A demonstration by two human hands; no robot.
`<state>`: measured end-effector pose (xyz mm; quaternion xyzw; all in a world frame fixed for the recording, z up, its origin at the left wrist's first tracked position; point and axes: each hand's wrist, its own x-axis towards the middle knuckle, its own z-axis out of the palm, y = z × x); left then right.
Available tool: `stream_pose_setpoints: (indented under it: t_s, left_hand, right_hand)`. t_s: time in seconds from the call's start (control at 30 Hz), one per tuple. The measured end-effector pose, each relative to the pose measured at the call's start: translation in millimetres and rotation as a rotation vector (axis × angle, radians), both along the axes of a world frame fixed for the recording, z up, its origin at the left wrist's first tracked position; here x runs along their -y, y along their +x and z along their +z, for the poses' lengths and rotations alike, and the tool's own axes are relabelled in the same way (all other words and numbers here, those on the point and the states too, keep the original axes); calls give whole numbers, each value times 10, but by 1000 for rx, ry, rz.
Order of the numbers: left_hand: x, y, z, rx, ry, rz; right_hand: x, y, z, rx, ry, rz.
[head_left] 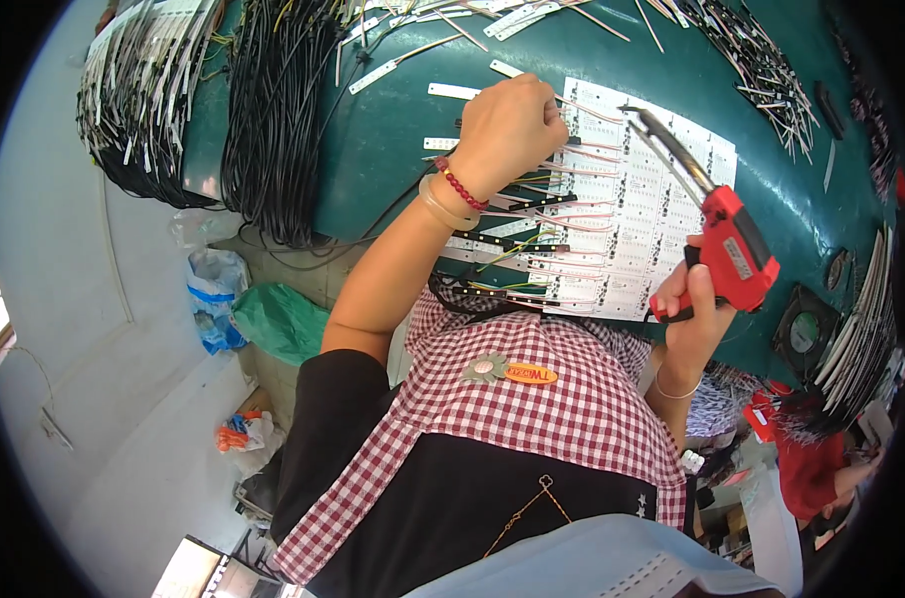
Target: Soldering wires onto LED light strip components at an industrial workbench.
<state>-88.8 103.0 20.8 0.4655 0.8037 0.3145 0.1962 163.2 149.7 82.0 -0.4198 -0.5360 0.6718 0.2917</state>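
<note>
My left hand (pixel 512 135) is closed over the upper left edge of a white sheet of small circuit boards (pixel 632 269). Its fingertips are turned away, so what they pinch is hidden; a thin wire comes out beside them. In my right hand (pixel 696 309) is a red soldering gun (pixel 739 254), gripped by its handle. The gun's long metal tip points up and left, over the sheet's top part. Below my left hand, black LED strips (pixel 507 244) and pale strips lie in rows, their thin coloured wires reaching onto the sheet.
Thick black cables (pixel 273 120) and a bundle of white-tipped leads (pixel 138 90) hang over the green table's left edge. Loose leads (pixel 771 80) lie far right. Nearer are a small fan (pixel 809 329) and bundled wires (pixel 861 309). Another person in red (pixel 811 473) is at lower right.
</note>
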Motion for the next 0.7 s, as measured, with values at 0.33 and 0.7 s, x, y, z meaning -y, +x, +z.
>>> stream_pose_setpoints:
  t_s: [0.33, 0.7]
  left_hand:
    - [168, -217, 124, -22, 239, 92]
    - [248, -1689, -279, -726, 212, 300]
  right_hand:
    - [-88, 731, -370, -349, -243, -104]
    - [-68, 874, -274, -403, -149, -94]
